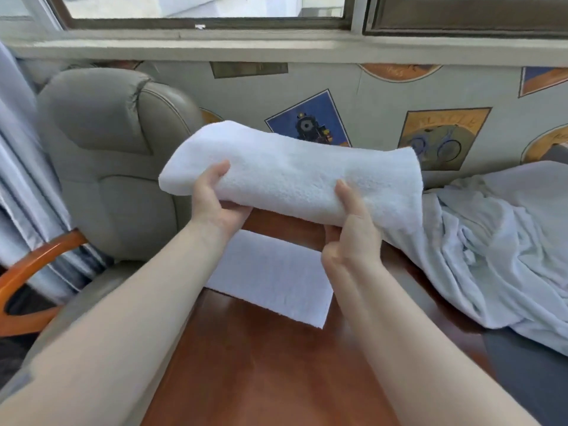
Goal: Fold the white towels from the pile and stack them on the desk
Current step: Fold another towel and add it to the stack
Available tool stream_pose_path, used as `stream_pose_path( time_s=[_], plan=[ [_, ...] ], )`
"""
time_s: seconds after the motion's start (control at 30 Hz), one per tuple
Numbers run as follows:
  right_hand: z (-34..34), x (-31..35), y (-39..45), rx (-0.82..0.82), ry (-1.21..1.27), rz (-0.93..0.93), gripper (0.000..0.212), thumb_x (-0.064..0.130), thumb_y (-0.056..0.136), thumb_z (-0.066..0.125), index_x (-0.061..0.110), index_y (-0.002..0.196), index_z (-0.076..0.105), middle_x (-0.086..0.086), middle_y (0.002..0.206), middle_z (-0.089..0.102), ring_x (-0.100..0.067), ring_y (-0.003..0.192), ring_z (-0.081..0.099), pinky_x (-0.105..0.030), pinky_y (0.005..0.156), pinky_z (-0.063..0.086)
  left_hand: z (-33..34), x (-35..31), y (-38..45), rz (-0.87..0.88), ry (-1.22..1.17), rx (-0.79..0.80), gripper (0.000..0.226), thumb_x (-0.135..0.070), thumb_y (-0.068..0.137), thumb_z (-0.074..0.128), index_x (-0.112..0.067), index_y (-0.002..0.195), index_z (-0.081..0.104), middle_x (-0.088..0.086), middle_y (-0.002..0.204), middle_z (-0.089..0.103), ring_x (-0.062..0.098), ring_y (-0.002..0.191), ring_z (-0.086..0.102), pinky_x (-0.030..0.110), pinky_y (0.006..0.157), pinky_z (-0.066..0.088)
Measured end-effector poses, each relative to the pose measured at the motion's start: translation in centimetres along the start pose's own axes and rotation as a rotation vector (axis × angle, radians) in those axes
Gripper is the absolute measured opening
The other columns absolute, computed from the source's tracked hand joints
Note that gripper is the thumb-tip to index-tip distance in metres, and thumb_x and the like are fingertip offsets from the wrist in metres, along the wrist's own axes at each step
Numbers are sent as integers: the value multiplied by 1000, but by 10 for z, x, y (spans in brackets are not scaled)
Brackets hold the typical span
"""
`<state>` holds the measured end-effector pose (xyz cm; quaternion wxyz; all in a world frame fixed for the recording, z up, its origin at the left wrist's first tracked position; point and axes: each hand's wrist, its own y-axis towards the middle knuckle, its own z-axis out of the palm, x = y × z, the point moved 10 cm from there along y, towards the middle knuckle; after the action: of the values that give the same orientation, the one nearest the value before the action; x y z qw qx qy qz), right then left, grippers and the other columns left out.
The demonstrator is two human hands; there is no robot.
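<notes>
I hold a folded white towel (pixel 295 170) in the air above the brown wooden desk (pixel 261 364). My left hand (pixel 215 204) grips its near left edge, thumb on top and fingers underneath. My right hand (pixel 350 238) grips the near right edge the same way. Below the held towel, another folded white towel (pixel 273 281) lies flat on the desk. A rumpled pile of white towels (pixel 498 250) lies on the right side of the desk.
A grey padded armchair (pixel 113 155) with an orange wooden armrest (pixel 27 272) stands left of the desk. A wall with picture prints (pixel 310 121) and a window sill (pixel 276 47) runs behind. A dark grey surface (pixel 528 373) lies at the lower right.
</notes>
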<state>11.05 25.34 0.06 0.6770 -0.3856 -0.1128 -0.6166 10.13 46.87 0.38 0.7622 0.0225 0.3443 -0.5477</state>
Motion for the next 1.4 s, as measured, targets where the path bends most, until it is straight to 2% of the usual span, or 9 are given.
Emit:
stream_pose_path(
  time_s=[0.23, 0.53, 0.73, 0.9, 1.0, 1.07, 1.13, 1.2, 1.4],
  plan=[
    [-147, -158, 6, -222, -178, 308, 48, 7, 80, 76, 18, 124, 61, 1, 117, 71, -17, 103, 69, -41, 100, 51, -204, 70, 28, -147, 132, -301, 42, -2, 84, 59, -8, 126, 62, 14, 117, 69, 36, 108, 65, 51, 96, 49],
    [-174, -183, 12, -174, -186, 365, 53, 13, 80, 76, 25, 128, 59, 6, 116, 72, -14, 104, 69, -37, 93, 52, -232, 77, 42, -177, 92, -320, 39, -4, 81, 62, -9, 119, 65, 13, 113, 71, 34, 102, 69, 46, 83, 55],
    [-192, -129, 48, -406, -369, 148, 53, 4, 69, 84, 20, 115, 65, 3, 107, 73, -15, 92, 71, -35, 84, 57, -210, 104, 25, -208, 71, -310, 41, -7, 88, 61, -13, 129, 60, 10, 120, 69, 31, 110, 66, 46, 93, 51],
    [-189, -45, 42, -699, -821, -263, 91, -5, 65, 75, 18, 144, 36, -2, 134, 52, -24, 116, 54, -32, 96, 41, -248, 99, -28, -82, 218, -752, 50, -12, 77, 81, -12, 122, 58, 3, 111, 68, 21, 101, 66, 37, 79, 55],
    [-133, -12, 34, -418, -1288, -753, 75, -8, 72, 64, 16, 141, 47, -3, 146, 47, -26, 136, 41, -44, 112, 27, -235, 57, -75, 466, 622, -977, 63, -5, 76, 77, -14, 130, 46, 3, 128, 51, 19, 113, 54, 37, 100, 45],
    [-86, -62, 36, 45, -1641, -785, 59, 7, 87, 60, 23, 142, 47, -3, 157, 34, -24, 147, 24, -46, 119, 12, -160, 61, -61, 780, 1152, -557, 56, -6, 86, 65, -19, 136, 42, 1, 139, 42, 23, 132, 40, 36, 115, 29],
    [-82, -129, 40, 427, -2012, -589, 54, 35, 103, 37, 34, 154, 20, 1, 165, -1, -21, 151, -11, -47, 119, -11, -112, 109, -21, 720, 1838, -115, 57, -26, 99, 47, -22, 152, 26, 1, 160, 20, 23, 150, 11, 34, 121, 4],
    [-103, -154, 47, 529, -2188, -484, 59, 52, 102, 17, 39, 154, -8, 6, 161, -24, -19, 146, -28, -49, 115, -22, -122, 138, 14, 535, 2303, 26, 60, -44, 102, 18, -25, 156, -2, -3, 164, -9, 18, 150, -13, 39, 122, -7],
    [-133, -152, 53, 579, -2235, -487, 67, 60, 97, 16, 40, 150, -21, 7, 159, -30, -13, 142, -36, -42, 115, -25, -142, 145, 25, 437, 2437, 24, 62, -50, 98, 3, -27, 154, -12, -5, 162, -14, 17, 149, -16, 41, 119, -8]
  ],
)
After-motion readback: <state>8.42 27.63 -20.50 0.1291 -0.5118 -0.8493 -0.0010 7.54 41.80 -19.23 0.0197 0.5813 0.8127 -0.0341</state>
